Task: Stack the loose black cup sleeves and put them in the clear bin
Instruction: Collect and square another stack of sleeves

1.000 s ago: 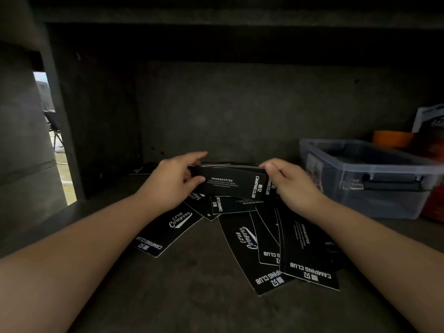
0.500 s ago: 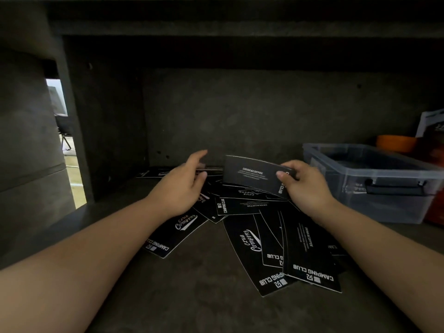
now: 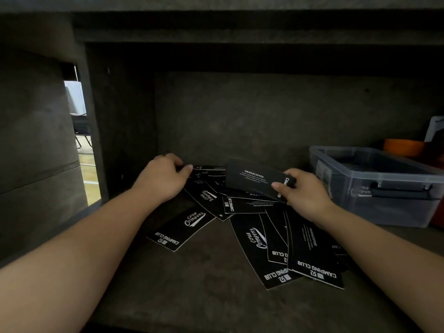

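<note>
Several flat black cup sleeves (image 3: 254,239) with white lettering lie scattered and overlapping on a dark shelf. My right hand (image 3: 304,193) pinches a small stack of sleeves (image 3: 253,179) by its right end, lifted above the pile. My left hand (image 3: 163,176) reaches to the far left of the pile, fingers curled onto a sleeve at the back (image 3: 204,168); whether it grips that sleeve is unclear. The clear bin (image 3: 374,205) stands at the right, lidless, with a black handle on its front.
The shelf (image 3: 192,296) is a dark recess with a low ceiling and back wall. An orange container (image 3: 403,147) and a white packet (image 3: 434,128) stand behind the bin. A gap at the left shows a lit floor (image 3: 89,186).
My left hand let go of the stack and moved left and back to the far sleeves. My right hand now holds the stack alone, shifted right toward the bin.
</note>
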Demonstrator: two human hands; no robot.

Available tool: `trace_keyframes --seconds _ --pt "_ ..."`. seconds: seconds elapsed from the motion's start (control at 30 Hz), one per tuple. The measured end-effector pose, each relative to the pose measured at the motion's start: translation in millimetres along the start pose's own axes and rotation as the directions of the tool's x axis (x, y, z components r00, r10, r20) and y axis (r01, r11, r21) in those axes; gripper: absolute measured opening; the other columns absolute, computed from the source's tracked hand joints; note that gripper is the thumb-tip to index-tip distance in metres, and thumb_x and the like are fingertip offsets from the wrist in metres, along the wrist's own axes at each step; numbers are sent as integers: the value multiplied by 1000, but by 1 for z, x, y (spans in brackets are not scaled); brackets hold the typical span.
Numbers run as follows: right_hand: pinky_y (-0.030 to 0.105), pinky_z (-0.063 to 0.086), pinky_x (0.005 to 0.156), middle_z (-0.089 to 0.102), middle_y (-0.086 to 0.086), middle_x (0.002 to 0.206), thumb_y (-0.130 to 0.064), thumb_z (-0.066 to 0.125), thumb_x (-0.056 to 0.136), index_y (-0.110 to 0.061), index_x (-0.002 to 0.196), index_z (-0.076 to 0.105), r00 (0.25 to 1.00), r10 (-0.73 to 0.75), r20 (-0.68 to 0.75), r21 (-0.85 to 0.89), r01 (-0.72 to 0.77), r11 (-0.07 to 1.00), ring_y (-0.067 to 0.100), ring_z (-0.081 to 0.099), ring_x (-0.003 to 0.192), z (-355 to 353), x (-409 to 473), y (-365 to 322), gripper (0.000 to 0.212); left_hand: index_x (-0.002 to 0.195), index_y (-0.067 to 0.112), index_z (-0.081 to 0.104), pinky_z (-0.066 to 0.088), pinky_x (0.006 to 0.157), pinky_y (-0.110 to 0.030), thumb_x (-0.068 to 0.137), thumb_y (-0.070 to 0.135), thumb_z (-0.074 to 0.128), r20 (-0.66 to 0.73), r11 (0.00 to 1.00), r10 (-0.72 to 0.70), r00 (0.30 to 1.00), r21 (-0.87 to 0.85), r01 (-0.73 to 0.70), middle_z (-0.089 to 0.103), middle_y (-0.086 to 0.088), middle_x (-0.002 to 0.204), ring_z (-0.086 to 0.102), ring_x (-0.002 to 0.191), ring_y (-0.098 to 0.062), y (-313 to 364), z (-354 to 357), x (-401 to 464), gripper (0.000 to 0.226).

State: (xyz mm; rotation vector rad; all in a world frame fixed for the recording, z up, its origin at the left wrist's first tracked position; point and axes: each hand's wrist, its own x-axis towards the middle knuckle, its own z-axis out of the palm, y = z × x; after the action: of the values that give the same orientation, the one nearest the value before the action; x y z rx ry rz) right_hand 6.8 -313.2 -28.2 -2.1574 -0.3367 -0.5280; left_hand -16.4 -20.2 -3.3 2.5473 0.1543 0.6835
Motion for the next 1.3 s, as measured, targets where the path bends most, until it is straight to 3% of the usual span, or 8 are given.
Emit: trace_keyframes --seconds 0.13,0.27,0.4,0.5,0.67,0.93,1.1,1.3 --pt "18 42 60 64 -9 76 -24 68 88 -24 88 61 1000 -7 -4 -15 7 1000 4 59 70 -1 -1 -1 7 129 28 56 42 88 -30 89 67 39 161 988 130 978 59 -142 59 1 127 54 110 -15 30 -52 -42 59" --pt "17 41 62 64 -8 82 -25 67 89 -22 90 61 1000 -18 1 -17 18 1000 4 58 76 -2 -4 -6 6 147 52 22 21 119 -43 53 95 8 450 937 102 887 257 -238 10 14 162 15 149 -19 27 -68 -109 105" --pt "27 48 76 68 -4 89 -24 68 87 -23 93 63 998 -37 41 37 35 999 11 64 84 -1 -6 -10 7 127 81 13 7 123 -37 35 107 3 579 933 179 795 157 -325 1 29 157 -2 149 -6 -21 -74 -152 96" --pt "32 52 83 70 -3 90 -22 69 87 -27 92 63 995 -45 90 91 37 995 13 67 86 0 -9 -12 9 118 86 22 18 118 -19 53 101 33 512 887 387 767 20 -460 18 44 146 14 140 15 -41 -93 -172 68" --pt "27 51 77 69 -8 86 -23 70 86 -25 93 64 990 -85 114 34 81 996 9 65 83 1 -11 -17 9 121 47 63 50 90 -14 94 57 46 196 659 732 652 39 -751 62 32 120 56 110 16 -51 -98 -184 33" --pt "32 52 83 69 -3 93 -19 66 89 -20 100 64 984 -49 170 74 37 997 13 65 89 1 -10 -13 11 106 20 70 43 86 -7 93 29 54 -319 735 653 688 46 -676 62 26 98 58 96 12 10 -85 -82 22" --pt "29 50 77 67 1 94 -11 56 94 -21 102 62 993 34 114 163 -53 985 16 63 88 1 -7 -8 14 104 13 70 50 86 -29 94 18 57 -288 566 819 497 257 -783 71 -1 99 64 94 -16 49 -36 -19 17" --pt "21 31 46 51 -5 62 -20 35 104 -20 101 60 957 242 157 398 -286 872 6 41 49 -4 -8 -13 25 99 11 72 51 84 -33 95 18 49 -68 293 956 285 257 -921 71 -6 103 66 95 -21 32 28 -5 25"
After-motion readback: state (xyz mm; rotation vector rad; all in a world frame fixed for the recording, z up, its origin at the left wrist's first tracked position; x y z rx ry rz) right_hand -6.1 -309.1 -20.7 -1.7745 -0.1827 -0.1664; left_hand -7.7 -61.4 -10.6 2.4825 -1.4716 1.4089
